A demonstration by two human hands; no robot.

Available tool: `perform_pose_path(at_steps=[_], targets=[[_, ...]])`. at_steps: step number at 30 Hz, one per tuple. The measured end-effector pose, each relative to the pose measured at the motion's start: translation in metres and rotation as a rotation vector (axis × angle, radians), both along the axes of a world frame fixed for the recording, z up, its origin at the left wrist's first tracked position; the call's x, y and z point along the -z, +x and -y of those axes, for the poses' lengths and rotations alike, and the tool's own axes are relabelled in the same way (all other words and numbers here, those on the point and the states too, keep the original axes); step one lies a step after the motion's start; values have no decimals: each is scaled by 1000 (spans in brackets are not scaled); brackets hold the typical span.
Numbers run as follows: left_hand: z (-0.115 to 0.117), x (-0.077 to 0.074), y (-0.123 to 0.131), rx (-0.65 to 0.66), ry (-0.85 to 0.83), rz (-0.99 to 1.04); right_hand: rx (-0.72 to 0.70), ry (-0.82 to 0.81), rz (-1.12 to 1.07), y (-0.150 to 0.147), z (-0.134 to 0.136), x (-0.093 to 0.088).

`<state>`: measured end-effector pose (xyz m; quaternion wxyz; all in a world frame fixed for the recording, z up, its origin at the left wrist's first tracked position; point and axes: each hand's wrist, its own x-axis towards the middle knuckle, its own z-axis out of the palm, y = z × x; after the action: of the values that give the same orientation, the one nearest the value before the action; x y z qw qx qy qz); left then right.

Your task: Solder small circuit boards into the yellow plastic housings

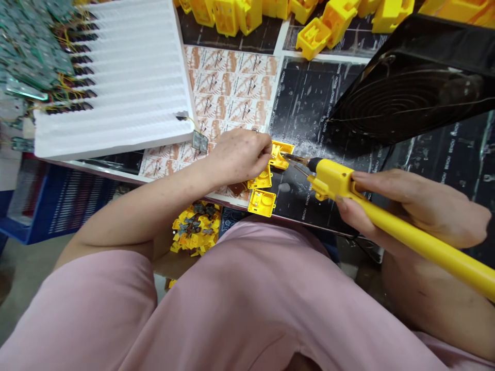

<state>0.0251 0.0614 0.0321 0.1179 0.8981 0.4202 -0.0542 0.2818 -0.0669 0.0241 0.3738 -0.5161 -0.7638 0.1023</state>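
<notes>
My left hand (244, 153) is closed, its fingertips pressed on the edge of a small yellow plastic housing (279, 161) on the table. In my right hand (421, 206) is a yellow soldering iron (337, 178) with a solder feed tube. Thumb and fingers wrap around its body. The iron's dark tip (288, 155) reaches over the housing; whether it touches cannot be made out. Just below my left hand is a second yellow housing (262, 180), partly covered. A third housing (262, 202), with a round grille of holes, lies at the table's front edge.
A black fan (410, 98) stands at right. White ridged foam tray (135, 77) at left bears wired parts beside many green circuit boards (34, 46). Yellow housings (313, 37) line the back. Below the edge are a box of yellow pieces (197, 226) and a blue crate (50, 201).
</notes>
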Motion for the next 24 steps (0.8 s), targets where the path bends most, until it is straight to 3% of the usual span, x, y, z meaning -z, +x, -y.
perform_pose_path(at_steps=[2,8,24], targets=[[0,-1,0,-7,-5,-10,-15,55,50,-4,-1,-5],[0,-2,3,-24,-24,-42,40,14,141,-13,0,-18],[-1,-2,0,-17,-36,-10,95,49,104,-18,2,-15]])
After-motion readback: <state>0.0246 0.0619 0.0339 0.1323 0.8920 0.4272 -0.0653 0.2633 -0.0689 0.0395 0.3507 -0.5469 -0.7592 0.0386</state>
